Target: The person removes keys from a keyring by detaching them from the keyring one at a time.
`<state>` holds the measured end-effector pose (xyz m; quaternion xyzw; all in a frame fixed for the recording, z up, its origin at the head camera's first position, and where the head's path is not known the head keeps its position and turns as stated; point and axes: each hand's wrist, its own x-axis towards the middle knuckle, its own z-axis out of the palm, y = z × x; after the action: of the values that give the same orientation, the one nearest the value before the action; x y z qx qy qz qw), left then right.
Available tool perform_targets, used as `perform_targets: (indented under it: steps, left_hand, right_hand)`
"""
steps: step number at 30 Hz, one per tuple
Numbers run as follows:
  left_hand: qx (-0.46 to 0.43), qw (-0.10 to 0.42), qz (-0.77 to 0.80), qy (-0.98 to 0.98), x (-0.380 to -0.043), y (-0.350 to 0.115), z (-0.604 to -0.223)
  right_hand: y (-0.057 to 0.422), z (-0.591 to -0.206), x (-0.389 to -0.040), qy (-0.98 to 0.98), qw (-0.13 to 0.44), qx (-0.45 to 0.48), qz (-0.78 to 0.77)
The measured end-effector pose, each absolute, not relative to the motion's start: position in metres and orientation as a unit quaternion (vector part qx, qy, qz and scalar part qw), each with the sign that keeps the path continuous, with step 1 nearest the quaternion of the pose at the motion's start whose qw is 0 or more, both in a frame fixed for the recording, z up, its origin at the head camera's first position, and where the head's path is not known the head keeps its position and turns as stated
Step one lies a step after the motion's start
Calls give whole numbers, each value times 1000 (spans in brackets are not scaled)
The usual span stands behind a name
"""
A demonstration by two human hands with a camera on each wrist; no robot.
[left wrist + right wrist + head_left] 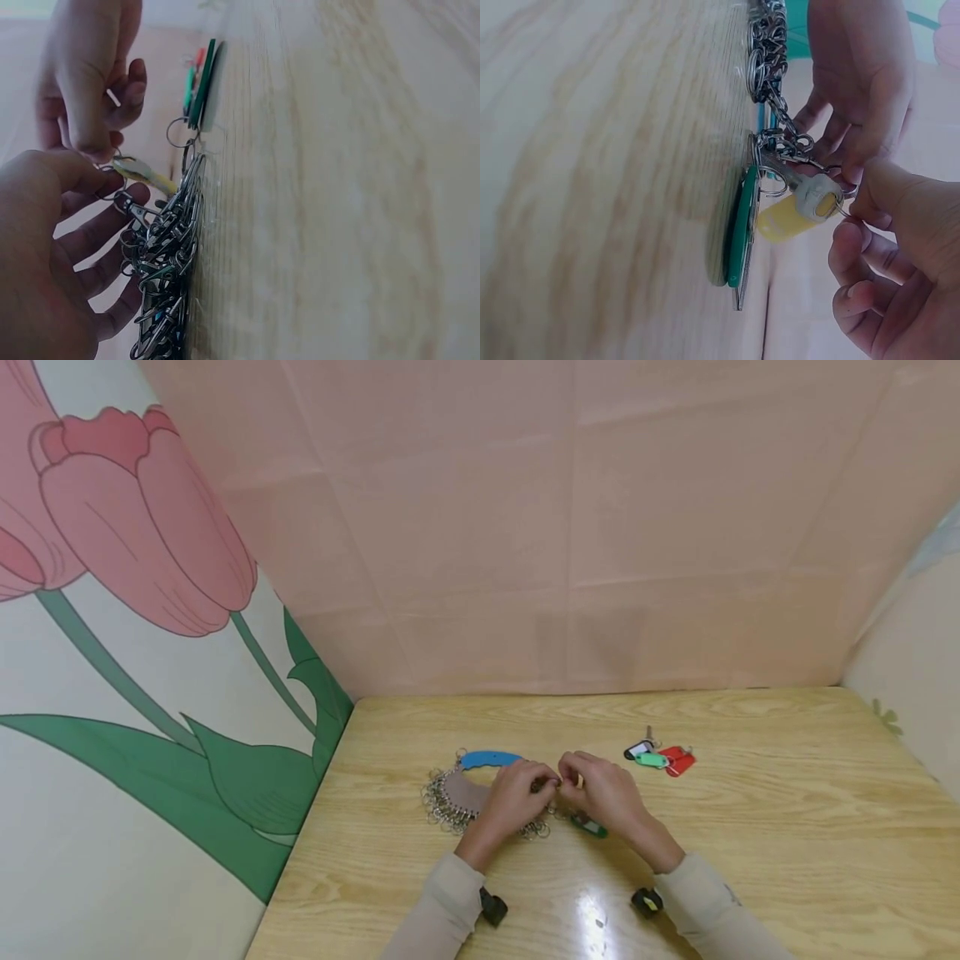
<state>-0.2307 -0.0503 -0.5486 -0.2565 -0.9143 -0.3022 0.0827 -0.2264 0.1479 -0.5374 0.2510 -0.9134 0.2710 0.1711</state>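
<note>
A curved holder (463, 792), brown with a blue section (487, 759), lies on the table, edged with metal clips and split rings (769, 52). Over its right end the two hands meet. My left hand (517, 795) pinches a ring at the end of a clip (139, 214), its other fingers spread behind the clips. Facing it, my right hand (609, 789) pinches the small wire ring of a yellow key tag (780, 217) with a whitish top. Just below the hands, a green key tag (741, 232) rests on the wood, its ring close to the clips.
Further back on the right lie a red key tag (681, 762), a light green tag (651, 761), a black-edged tag (638, 749) and a key (649, 732). A pink sheet (465, 527) hangs behind the wooden table (787, 835); a flower-painted wall (135, 693) borders the left side.
</note>
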Motion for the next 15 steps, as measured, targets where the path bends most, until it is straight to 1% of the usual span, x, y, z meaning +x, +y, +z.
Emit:
perform_targets:
  steps: [4,7,15]
  left_hand:
    - [-251,78,-312,-913,-231,-52,-548]
    - [-248,77,-320,-911,-231,-53,-547]
    - [-246,68,-326,-910,-232,-52,-547]
  right_hand:
    - [148,-537,-226,-910,177,257,273]
    - [149,-535,-226,-911,170,254,276]
    - [149,-533,-225,-930,118,218,272]
